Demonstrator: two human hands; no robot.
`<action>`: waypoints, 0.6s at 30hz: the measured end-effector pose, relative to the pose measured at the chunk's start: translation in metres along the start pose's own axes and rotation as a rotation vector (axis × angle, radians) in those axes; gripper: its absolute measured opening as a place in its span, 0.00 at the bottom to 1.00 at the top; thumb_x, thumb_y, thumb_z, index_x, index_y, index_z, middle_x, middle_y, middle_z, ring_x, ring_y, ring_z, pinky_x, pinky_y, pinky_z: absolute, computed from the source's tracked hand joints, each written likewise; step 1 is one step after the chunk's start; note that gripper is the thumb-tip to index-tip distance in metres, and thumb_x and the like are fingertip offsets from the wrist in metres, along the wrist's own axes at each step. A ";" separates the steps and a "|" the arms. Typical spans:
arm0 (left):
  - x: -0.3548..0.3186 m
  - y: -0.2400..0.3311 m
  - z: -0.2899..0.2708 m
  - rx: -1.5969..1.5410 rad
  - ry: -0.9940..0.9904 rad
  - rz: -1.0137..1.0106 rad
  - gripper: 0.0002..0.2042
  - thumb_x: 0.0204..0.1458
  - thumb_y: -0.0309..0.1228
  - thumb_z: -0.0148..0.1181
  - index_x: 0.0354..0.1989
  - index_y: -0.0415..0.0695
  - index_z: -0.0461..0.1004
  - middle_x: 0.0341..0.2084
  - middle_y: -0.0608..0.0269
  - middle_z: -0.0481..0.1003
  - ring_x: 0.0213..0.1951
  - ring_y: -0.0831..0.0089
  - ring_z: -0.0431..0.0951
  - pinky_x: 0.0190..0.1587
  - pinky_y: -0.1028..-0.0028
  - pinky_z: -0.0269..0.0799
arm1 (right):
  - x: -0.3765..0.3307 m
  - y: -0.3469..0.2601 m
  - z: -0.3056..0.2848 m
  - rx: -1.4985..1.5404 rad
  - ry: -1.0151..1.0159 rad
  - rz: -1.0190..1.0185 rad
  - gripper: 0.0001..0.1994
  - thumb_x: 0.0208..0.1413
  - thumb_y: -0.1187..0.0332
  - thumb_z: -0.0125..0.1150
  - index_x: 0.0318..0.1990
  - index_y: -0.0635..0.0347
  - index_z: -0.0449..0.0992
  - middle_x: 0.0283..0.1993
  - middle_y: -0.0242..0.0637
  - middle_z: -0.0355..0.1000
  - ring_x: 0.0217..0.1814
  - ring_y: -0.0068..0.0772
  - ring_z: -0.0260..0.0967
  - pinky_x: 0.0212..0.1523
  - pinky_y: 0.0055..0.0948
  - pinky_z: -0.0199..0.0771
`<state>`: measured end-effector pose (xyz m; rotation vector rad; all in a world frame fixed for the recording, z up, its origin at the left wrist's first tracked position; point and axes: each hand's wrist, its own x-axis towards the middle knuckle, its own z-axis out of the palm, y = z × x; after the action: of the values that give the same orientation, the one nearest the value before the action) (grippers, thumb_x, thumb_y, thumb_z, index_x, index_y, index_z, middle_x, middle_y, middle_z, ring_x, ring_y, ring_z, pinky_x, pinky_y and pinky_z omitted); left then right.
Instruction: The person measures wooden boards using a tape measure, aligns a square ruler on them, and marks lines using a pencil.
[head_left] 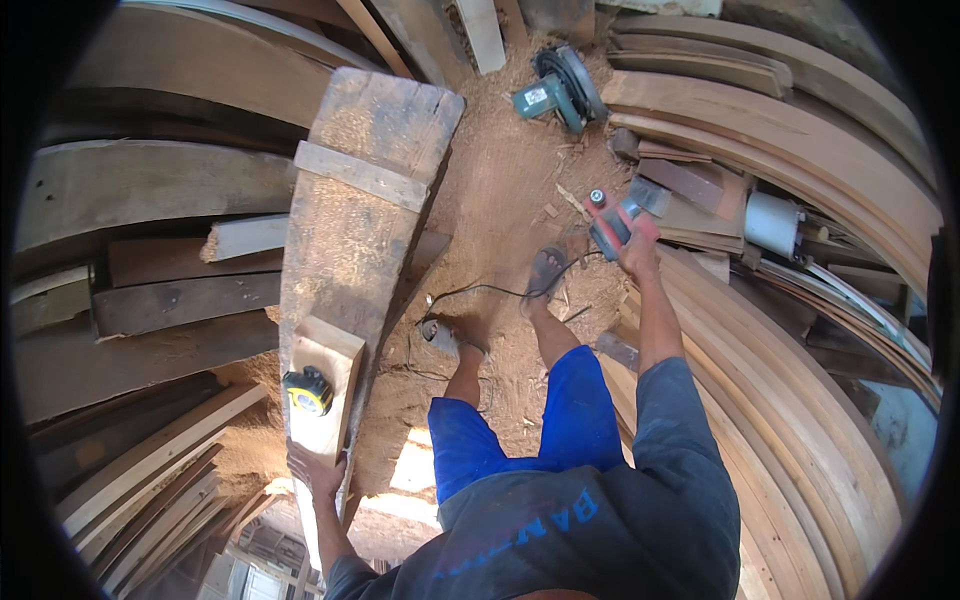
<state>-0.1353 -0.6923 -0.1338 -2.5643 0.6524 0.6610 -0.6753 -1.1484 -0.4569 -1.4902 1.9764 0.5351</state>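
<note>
My right hand (637,254) is wrapped round the handle of a red and blue-grey electric hand planer (607,233), held up off the floor to the right. A black cord runs from it toward my feet. On the left, my left hand (317,468) grips the near end of a pale wooden block (330,352). This block lies lengthwise on a worn plank bench (345,235). A yellow and black tape measure (308,391) sits on top of the block, just beyond my left hand.
A wooden strip (360,176) crosses the bench's far part. Ahead, a green circular saw (566,90) rests on the sawdust-covered floor (490,190). Boards (150,190) are stacked at the left, and long planks (770,390) at the right. A white cylinder (772,224) lies among the right-hand boards.
</note>
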 end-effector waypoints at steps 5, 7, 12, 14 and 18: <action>0.007 0.008 0.005 0.040 0.016 0.036 0.65 0.31 0.38 0.78 0.72 0.35 0.32 0.64 0.33 0.49 0.67 0.40 0.48 0.71 0.48 0.40 | 0.050 0.017 0.015 -0.019 -0.066 0.091 0.22 0.55 0.65 0.58 0.58 0.60 0.71 0.58 0.60 0.71 0.63 0.59 0.68 0.61 0.51 0.68; 0.007 0.002 0.010 0.070 0.010 0.026 0.65 0.30 0.39 0.78 0.72 0.35 0.31 0.65 0.33 0.48 0.68 0.41 0.47 0.71 0.49 0.40 | 0.065 0.029 0.038 0.017 -0.048 0.054 0.22 0.52 0.66 0.59 0.56 0.62 0.72 0.56 0.59 0.72 0.60 0.59 0.69 0.60 0.49 0.69; 0.012 -0.025 0.020 0.096 -0.048 0.015 0.68 0.30 0.45 0.78 0.71 0.30 0.31 0.69 0.32 0.42 0.71 0.41 0.41 0.73 0.51 0.33 | 0.079 0.049 0.069 -0.021 -0.119 0.151 0.29 0.50 0.65 0.65 0.63 0.52 0.69 0.60 0.54 0.71 0.64 0.54 0.68 0.61 0.48 0.69; 0.012 -0.029 0.020 0.110 -0.074 -0.003 0.68 0.31 0.45 0.78 0.71 0.30 0.30 0.69 0.31 0.40 0.71 0.41 0.39 0.73 0.51 0.31 | 0.071 0.052 0.074 -0.044 -0.137 0.165 0.29 0.51 0.64 0.64 0.63 0.48 0.68 0.61 0.52 0.71 0.64 0.53 0.68 0.62 0.48 0.69; 0.015 -0.049 0.037 0.129 -0.065 -0.020 0.67 0.32 0.43 0.78 0.72 0.32 0.28 0.69 0.30 0.40 0.71 0.40 0.39 0.72 0.50 0.31 | 0.083 0.082 0.094 -0.202 -0.244 0.171 0.25 0.54 0.62 0.58 0.61 0.53 0.70 0.61 0.53 0.71 0.64 0.54 0.67 0.62 0.48 0.68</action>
<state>-0.1107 -0.6394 -0.1583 -2.4171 0.6259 0.6708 -0.7486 -1.1248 -0.5851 -1.3045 1.9095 0.9679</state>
